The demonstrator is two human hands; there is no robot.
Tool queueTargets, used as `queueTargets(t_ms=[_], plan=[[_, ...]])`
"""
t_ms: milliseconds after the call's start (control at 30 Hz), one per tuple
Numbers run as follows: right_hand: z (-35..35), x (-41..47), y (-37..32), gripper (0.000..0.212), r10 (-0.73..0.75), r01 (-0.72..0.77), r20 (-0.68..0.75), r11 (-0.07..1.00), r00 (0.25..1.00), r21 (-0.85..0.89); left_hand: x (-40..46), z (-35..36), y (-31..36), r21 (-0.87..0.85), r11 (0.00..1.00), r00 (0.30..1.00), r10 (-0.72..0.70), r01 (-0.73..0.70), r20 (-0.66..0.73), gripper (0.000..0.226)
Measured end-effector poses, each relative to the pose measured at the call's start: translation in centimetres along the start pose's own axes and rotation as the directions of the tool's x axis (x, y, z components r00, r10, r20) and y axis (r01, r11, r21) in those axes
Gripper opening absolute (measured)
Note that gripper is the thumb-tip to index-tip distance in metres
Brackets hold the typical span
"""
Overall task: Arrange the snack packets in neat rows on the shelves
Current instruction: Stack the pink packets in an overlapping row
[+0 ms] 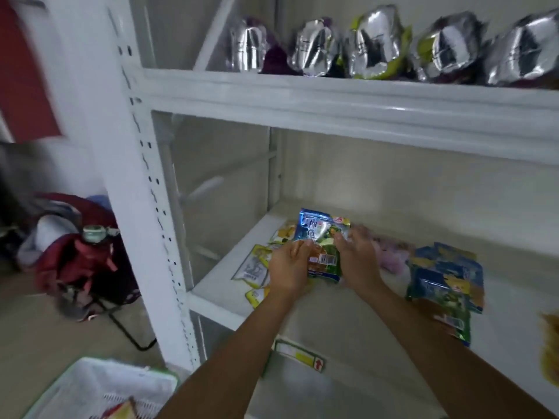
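Observation:
A blue and green snack packet [321,237] is held tilted above the lower shelf [348,316]. My left hand [289,267] grips its lower left edge. My right hand [357,255] pinches its right side. Yellow packets [257,269] lie flat on the shelf under and left of my left hand. A pink packet [390,255] lies just right of my right hand, blurred. A loose pile of blue and green packets [444,279] lies farther right. On the upper shelf [332,92] stands a row of silver-backed packets [372,43].
A white slotted upright post [145,192] bounds the shelves on the left. A white and green basket [99,388] sits on the floor at the lower left. A dark red backpack [81,261] with a bottle rests on a folding stool beyond the post.

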State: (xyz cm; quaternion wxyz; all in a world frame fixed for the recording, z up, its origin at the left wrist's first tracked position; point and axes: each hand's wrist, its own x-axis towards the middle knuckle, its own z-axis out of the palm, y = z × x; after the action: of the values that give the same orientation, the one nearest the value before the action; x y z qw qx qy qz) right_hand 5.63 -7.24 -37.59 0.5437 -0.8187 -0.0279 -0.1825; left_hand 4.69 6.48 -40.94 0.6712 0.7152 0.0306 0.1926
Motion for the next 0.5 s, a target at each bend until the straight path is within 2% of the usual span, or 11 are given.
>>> queueTargets(t_ms=[67,133,267,400,500], plan=[[1.1,-0.6,-2.5,0.024,0.034,-0.025,0.078,0.993,0.996,-0.113,-1.1,-2.2,2.0,0.058,0.997,0.998,-0.052,0.055,-0.041,0.036],[2.0,-1.7,-4.9,0.036,0.070,-0.050,0.150,0.990,0.986,-0.135,-2.3,-4.8,4.1,0.121,0.987,0.990,-0.098,0.110,-0.096,0.033],[3.0,-4.6,-10.4,0.024,0.139,-0.091,0.278,0.979,0.950,-0.181,-4.9,-9.6,8.6,0.146,0.946,0.951,-0.269,0.291,-0.154,0.032],[3.4,-7.5,-15.3,0.023,0.175,-0.123,0.392,0.980,0.903,-0.154,-7.6,-13.6,13.1,0.096,0.928,0.919,-0.336,0.360,-0.205,0.032],[4.2,-9.5,-17.7,0.017,0.229,-0.183,0.484,0.973,0.844,-0.142,-9.5,-15.7,14.9,0.041,0.918,0.880,-0.364,0.394,-0.305,0.032]])
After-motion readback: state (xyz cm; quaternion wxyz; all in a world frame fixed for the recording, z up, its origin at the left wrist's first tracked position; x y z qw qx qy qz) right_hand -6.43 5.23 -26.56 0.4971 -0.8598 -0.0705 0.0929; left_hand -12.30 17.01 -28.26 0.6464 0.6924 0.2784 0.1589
